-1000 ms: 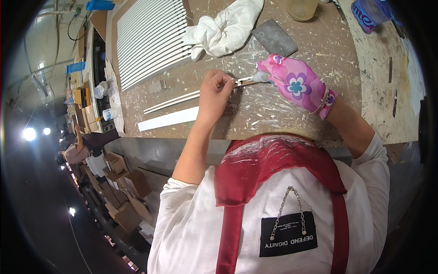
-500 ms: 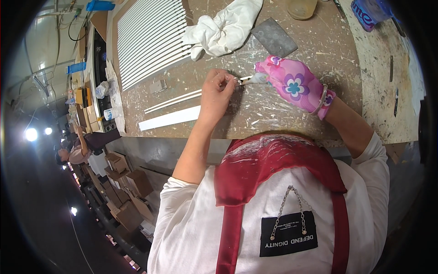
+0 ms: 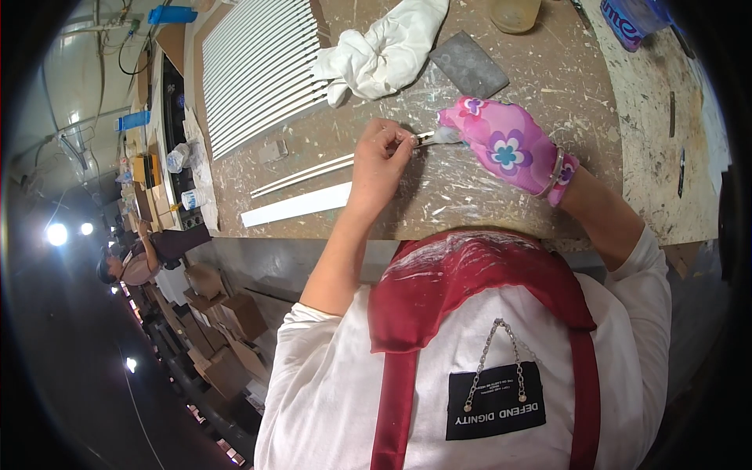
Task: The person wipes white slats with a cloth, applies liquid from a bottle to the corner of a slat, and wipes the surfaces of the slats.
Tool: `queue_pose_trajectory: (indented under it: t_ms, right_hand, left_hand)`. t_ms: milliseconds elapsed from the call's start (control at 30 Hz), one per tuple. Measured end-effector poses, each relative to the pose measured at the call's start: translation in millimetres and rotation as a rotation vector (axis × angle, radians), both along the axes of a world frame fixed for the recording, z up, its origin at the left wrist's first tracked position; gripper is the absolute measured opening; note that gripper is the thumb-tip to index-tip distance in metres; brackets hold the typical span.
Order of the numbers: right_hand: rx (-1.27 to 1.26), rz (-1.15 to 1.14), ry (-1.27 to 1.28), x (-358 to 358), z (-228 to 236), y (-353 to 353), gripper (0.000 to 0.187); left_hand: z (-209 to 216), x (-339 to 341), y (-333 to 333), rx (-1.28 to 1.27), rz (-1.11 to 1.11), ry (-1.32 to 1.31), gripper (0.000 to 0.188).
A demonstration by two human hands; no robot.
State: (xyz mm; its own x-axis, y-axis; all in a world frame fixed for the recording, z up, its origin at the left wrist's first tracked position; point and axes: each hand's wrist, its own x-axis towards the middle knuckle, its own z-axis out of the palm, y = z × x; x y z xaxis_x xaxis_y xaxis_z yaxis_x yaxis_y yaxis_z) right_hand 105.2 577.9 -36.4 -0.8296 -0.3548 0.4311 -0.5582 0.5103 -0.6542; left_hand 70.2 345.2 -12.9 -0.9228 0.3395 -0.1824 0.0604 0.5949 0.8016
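My bare left hand (image 3: 378, 164) is closed in a pinch on the thin white strips (image 3: 305, 174), which run out to the left across the worktable. My right hand (image 3: 505, 145), in a pink flowered glove, has its fingers closed around a small greyish-white wad (image 3: 445, 135); whether it is cloth or something else I cannot tell. The wad meets the strips' far ends just right of my left fingertips. A wider flat white strip (image 3: 294, 206) lies on the table, partly behind my left wrist.
Rows of thin white strips (image 3: 262, 74) lie on a board at the back left. Beyond my hands are a crumpled white cloth (image 3: 380, 59), a dark grey flat pad (image 3: 470, 65) and a yellowish container (image 3: 515, 14). A blue-purple package (image 3: 633, 23) stands far right. Another person (image 3: 139, 262) is at left.
My left hand has slid slightly right, closer to the gloved hand, and the strips have shifted right a little. Less of the strips shows between the hands. The right hand has barely moved.
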Motion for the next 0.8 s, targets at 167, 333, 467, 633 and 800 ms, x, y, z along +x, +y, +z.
queue_pose_trajectory:
  t_ms: [167,333,467,633,800]
  right_hand:
    - [-0.180,0.012,-0.112,2,-12,4,0.040]
    - [-0.260,0.068,-0.255,3,-14,5,0.039]
    - [-0.215,0.079,-0.277,3,-12,5,0.039]
    - [-0.145,0.044,-0.143,4,-16,5,0.039]
    - [0.265,0.071,-0.184,-7,12,6,0.036]
  left_hand:
    - [-2,0,2,-0.023,-0.031,0.043,0.011]
    - [2,-1,6,-0.067,-0.063,0.061,0.011]
    - [2,-1,6,-0.078,-0.081,0.086,0.011]
    - [3,-2,8,-0.106,-0.094,0.114,0.009]
    - [3,-3,7,-0.145,-0.117,0.167,0.010]
